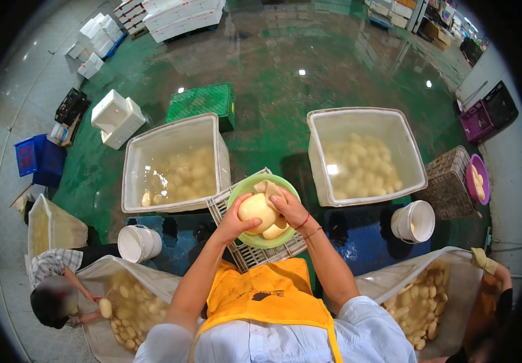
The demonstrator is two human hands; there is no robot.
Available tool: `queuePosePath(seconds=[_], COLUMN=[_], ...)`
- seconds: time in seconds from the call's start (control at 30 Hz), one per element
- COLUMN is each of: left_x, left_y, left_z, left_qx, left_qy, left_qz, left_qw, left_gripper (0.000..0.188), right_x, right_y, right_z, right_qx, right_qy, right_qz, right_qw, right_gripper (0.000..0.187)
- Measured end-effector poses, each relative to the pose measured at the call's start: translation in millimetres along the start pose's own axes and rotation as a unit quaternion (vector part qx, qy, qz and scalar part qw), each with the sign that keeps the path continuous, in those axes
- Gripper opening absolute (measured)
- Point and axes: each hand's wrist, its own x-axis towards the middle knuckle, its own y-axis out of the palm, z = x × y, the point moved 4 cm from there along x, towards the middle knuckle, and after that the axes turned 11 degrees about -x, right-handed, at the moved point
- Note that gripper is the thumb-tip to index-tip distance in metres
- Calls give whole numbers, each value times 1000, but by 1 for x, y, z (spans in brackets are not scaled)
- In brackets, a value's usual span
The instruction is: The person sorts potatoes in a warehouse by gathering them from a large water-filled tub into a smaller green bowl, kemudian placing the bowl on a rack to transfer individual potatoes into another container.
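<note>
My left hand (235,222) is closed round a large, smooth, pale yellow peeled potato (257,212) above a light green basin (292,186). Pressed against the potato's upper right side is a beige cloth (268,187), which my right hand (288,207) grips. Another pale potato (276,228) shows in the basin just under my hands. The basin rests on a grey plastic crate (249,256) in front of my orange apron (264,293).
Water-filled tubs of potatoes stand ahead on the left (217,158) and right (314,158). White buckets (135,243) flank me. A co-worker (55,275) at left holds a potato over another tub; a gloved co-worker's hand (483,261) grips the right tub's edge. A green crate (201,104) lies beyond.
</note>
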Motion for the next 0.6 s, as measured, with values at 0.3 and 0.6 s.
queuePosePath(seconds=[0.3, 0.6], left_x=[5, 28], left_y=[-9, -8], left_z=[-17, -21], left_qx=[153, 198], left_qy=[5, -44], left_qz=[35, 86], left_qw=[988, 975], left_gripper=[70, 67], right_x=[-3, -7], right_y=[-13, -18], right_z=[-13, 0], right_qx=[-123, -101], right_qy=[27, 38], right_qz=[79, 132], right_qw=[989, 985], right_gripper=[55, 46])
